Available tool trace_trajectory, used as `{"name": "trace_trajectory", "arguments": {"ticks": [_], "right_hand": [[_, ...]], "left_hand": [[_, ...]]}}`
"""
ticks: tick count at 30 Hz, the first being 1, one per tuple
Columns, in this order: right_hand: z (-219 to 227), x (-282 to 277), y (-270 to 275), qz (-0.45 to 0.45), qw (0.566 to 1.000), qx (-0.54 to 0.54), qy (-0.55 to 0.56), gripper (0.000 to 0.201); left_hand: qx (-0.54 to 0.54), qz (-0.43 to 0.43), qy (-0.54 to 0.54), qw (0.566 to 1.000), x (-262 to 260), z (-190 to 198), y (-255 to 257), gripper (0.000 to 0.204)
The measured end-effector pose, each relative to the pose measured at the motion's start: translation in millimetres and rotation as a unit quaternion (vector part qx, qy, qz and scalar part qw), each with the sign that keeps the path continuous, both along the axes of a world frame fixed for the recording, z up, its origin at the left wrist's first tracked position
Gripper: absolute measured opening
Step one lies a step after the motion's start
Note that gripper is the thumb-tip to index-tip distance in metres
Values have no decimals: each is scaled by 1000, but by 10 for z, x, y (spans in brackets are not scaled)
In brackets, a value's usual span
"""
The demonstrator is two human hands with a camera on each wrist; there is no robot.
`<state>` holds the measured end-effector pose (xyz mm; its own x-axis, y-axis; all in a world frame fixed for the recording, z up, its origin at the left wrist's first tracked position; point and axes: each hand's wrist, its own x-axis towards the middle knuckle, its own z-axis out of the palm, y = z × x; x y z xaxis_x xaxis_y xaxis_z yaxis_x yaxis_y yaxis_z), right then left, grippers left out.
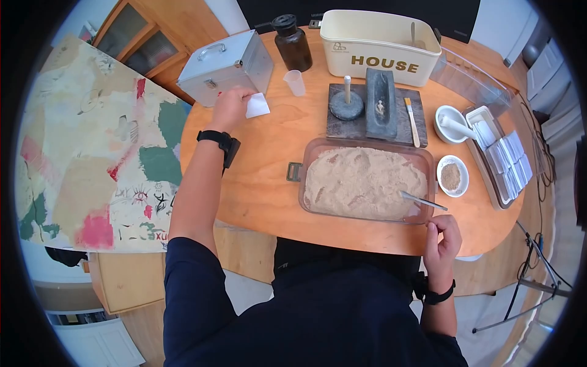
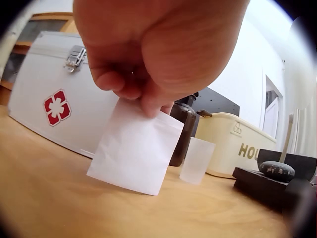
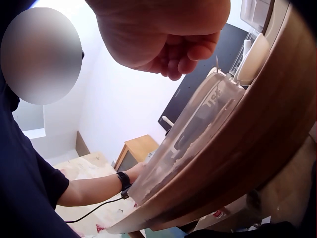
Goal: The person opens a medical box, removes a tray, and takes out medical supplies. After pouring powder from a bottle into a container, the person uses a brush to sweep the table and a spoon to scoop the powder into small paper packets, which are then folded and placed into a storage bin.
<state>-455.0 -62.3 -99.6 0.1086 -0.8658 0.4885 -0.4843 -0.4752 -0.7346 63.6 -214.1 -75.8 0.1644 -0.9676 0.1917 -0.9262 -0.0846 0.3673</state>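
Note:
My left hand (image 1: 231, 110) pinches the top edge of a small white paper packet (image 1: 258, 106) beside the silver case (image 1: 227, 67). In the left wrist view the packet (image 2: 136, 148) hangs from the fingers of the left hand (image 2: 153, 54), its lower edge close to the tabletop. By the table's front edge, my right hand (image 1: 444, 244) is held with loosely curled fingers and nothing in them, near the tray of pale powder (image 1: 361, 180) and its metal spatula (image 1: 425, 200). The right wrist view shows the same hand (image 3: 168, 39) empty.
A dark bottle (image 1: 293, 49) and plastic cup (image 1: 295, 83) stand behind the packet. Farther right are a cream bin (image 1: 379, 52), a dark board (image 1: 336, 129) with a stone trough (image 1: 381, 104), a brush (image 1: 412, 122), a mortar (image 1: 448, 114), a powder bowl (image 1: 452, 176) and stacked packets (image 1: 509, 160).

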Motion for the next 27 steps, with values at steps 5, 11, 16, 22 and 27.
{"name": "trace_trajectory", "arguments": {"ticks": [5, 11, 16, 22, 27], "right_hand": [[-77, -31, 42, -4, 1000, 7, 5, 7], [-47, 12, 68, 15, 999, 20, 27, 6], [-52, 29, 47, 21, 999, -5, 30, 7], [-62, 26, 31, 15, 999, -10, 39, 7], [-24, 16, 48, 1, 999, -13, 47, 8]], "left_hand": [[-39, 6, -35, 999, 156, -87, -83, 20], [-147, -22, -70, 986, 164, -167, -51, 15], [-169, 152, -7, 974, 31, -383, 20, 36], [-87, 247, 88, 961, -341, -411, 21, 71], [-96, 255, 101, 957, -315, -450, -96, 77]]}}
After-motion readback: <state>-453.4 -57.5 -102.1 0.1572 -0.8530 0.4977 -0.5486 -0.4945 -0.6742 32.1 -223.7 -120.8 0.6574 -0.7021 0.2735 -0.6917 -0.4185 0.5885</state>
